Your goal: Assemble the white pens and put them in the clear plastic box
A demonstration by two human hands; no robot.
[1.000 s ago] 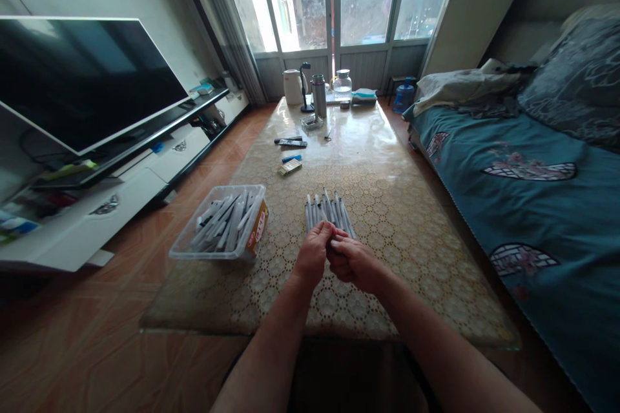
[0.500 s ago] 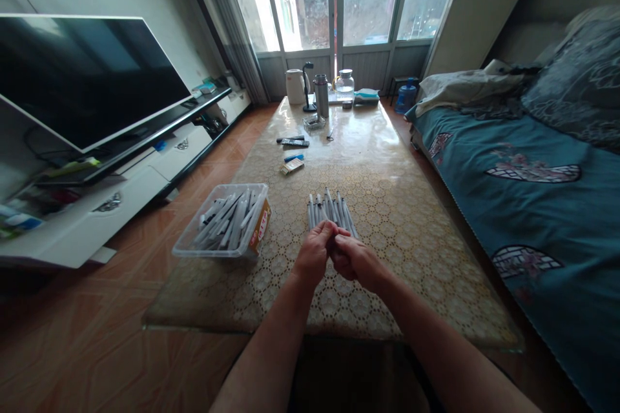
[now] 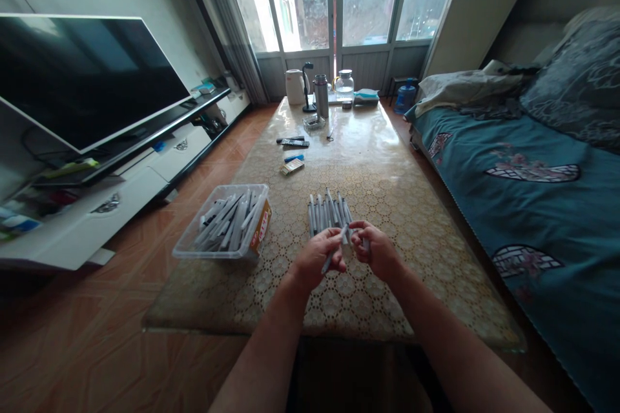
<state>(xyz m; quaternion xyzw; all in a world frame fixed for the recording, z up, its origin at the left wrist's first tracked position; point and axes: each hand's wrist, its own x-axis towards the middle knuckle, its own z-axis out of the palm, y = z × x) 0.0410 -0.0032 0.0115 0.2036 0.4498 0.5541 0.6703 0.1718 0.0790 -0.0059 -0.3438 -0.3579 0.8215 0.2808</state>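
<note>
My left hand (image 3: 317,258) is closed on a slim whitish pen (image 3: 330,259), which slants up and to the right between thumb and fingers. Close beside it, my right hand (image 3: 375,250) has its fingers curled round a small grey piece (image 3: 366,245) that looks like a pen cap or part of a pen. The right index finger and thumb reach toward the pen's upper end; whether they touch it I cannot tell. Just beyond both hands lies a row of several grey-white pens (image 3: 320,211) side by side, their lower ends partly hidden by my hands.
Left of my hands, a clear plastic box (image 3: 182,251) holds many similar pens. Farther up the lace-patterned table (image 3: 387,206) are a cigarette pack (image 3: 292,166), a blue lighter (image 3: 294,158), remotes (image 3: 295,142), a steel thermos (image 3: 321,97) and a kettle (image 3: 294,86). A sofa (image 3: 513,206) stands at right.
My hands were together over the near ends of the pen row. Now they have come apart slightly, the right one shifting right, and the pen in my left hand shows.
</note>
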